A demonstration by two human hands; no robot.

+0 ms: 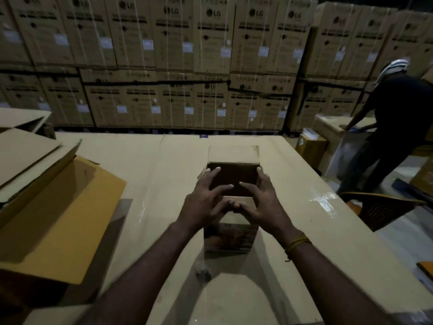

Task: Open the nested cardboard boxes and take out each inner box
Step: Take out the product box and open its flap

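A small box stands upright at the middle of a table, its far flap lying back behind the opening. The left hand is over the left side of the opening and the right hand over the right side, thumbs meeting at the near edge. Larger open boxes lie on the table's left part. A wall of stacked cartons rises behind the table. To the right, beyond the table's edge, are a chair and, farther back, another person.
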